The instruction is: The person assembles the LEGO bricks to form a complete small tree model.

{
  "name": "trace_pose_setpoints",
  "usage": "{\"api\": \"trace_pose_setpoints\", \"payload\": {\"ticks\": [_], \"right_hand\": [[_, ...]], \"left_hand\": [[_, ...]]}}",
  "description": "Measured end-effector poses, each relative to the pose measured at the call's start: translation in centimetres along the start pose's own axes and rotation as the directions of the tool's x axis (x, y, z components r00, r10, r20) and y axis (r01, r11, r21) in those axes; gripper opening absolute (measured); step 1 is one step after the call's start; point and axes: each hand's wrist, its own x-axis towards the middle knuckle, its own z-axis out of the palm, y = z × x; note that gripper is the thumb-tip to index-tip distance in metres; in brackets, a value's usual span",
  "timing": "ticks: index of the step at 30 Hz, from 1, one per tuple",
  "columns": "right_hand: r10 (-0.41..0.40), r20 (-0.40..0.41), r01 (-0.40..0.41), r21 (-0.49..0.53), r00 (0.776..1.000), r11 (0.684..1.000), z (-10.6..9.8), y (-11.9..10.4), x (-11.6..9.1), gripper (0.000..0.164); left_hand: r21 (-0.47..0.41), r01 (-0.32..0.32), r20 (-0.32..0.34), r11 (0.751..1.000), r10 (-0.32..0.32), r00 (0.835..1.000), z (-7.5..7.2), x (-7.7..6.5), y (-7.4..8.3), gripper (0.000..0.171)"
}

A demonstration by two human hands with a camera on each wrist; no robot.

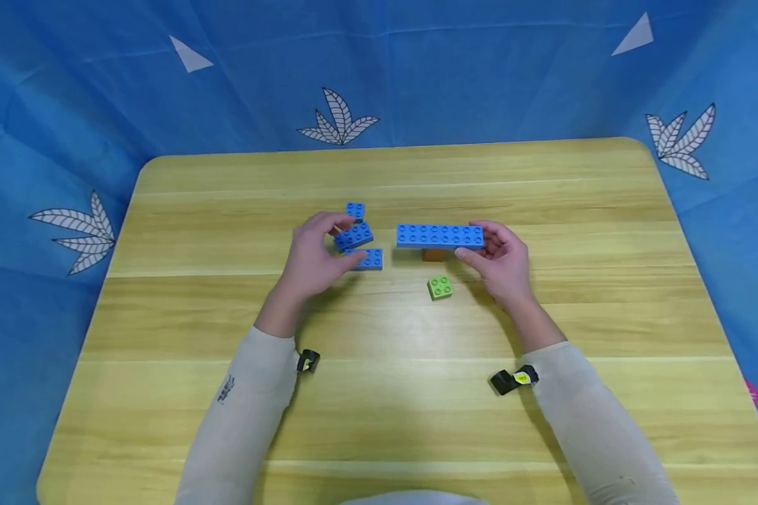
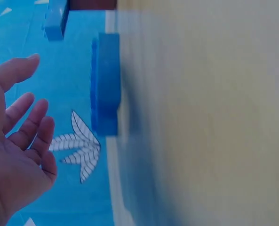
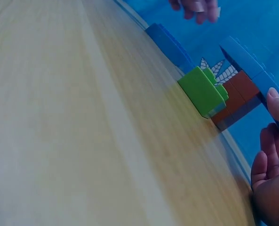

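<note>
A long blue toy building brick piece (image 1: 439, 236), two studs wide, lies across a brown brick support (image 3: 238, 96); a seam crosses its side in the right wrist view. My right hand (image 1: 505, 261) pinches its right end between thumb and fingers. My left hand (image 1: 316, 254) hovers over several loose blue bricks, its thumb and fingers spread apart. Under it are a blue brick (image 1: 374, 259) by the thumb, another blue brick (image 1: 357, 234) set at an angle, and a small blue brick (image 1: 356, 208) behind. In the left wrist view, that hand (image 2: 24, 136) appears apart from the bricks.
A small lime green brick (image 1: 439, 287) sits on the wooden table (image 1: 379, 407), just in front of the brown support. A blue cloth (image 1: 385, 77) with white leaf prints hangs behind and around the table. Each sleeve has a black strap device (image 1: 504, 381) near the wrist.
</note>
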Motion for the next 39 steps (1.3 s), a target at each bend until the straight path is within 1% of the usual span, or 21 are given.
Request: {"api": "trace_pose_setpoints", "payload": {"ticks": [4, 8, 13, 16, 20, 23, 28, 32, 39], "right_hand": [[-0.008, -0.004, 0.008, 0.018, 1.0, 1.0, -0.2, 0.2, -0.1, 0.043], [-0.016, -0.007, 0.016, 0.029, 1.0, 0.999, -0.2, 0.2, -0.1, 0.044], [-0.027, -0.01, 0.027, 0.028, 1.0, 0.999, -0.1, 0.2, -0.1, 0.044], [-0.028, -0.013, 0.029, 0.027, 1.0, 0.999, -0.2, 0.3, -0.1, 0.043], [-0.02, -0.015, 0.02, 0.022, 1.0, 1.0, -0.2, 0.3, -0.1, 0.043], [-0.013, -0.009, 0.013, 0.012, 1.0, 1.0, -0.2, 0.2, -0.1, 0.043], [-0.007, 0.001, 0.007, -0.011, 1.0, 1.0, 0.0, 0.2, -0.1, 0.042], [-0.011, -0.001, 0.011, -0.006, 1.0, 1.0, 0.0, 0.1, 0.0, 0.041], [-0.026, 0.0, 0.026, 0.015, 1.0, 1.0, 0.1, 0.0, 0.0, 0.041]], "left_hand": [[0.043, 0.047, 0.017, 0.998, -0.048, 0.999, -0.4, -0.6, -0.8, 0.044], [0.068, 0.073, 0.049, 0.995, -0.076, 0.996, -0.4, -1.1, -1.2, 0.042], [0.081, 0.07, 0.079, 0.994, -0.077, 0.994, 0.2, -1.3, -1.3, 0.04], [0.12, 0.065, 0.108, 0.991, -0.078, 0.991, 0.6, -1.1, -1.4, 0.04], [0.201, 0.052, 0.184, 0.978, -0.089, 0.979, 1.1, -0.9, -1.3, 0.037], [0.236, 0.051, 0.215, 0.971, -0.103, 0.971, 1.3, -0.9, -1.2, 0.036], [0.229, 0.084, 0.213, 0.97, -0.134, 0.968, 1.3, -0.9, -1.2, 0.036], [0.214, 0.109, 0.21, 0.971, -0.155, 0.965, 1.3, -0.8, -1.4, 0.036], [0.228, 0.116, 0.212, 0.967, -0.165, 0.963, 1.2, -0.7, -1.2, 0.035]]}}
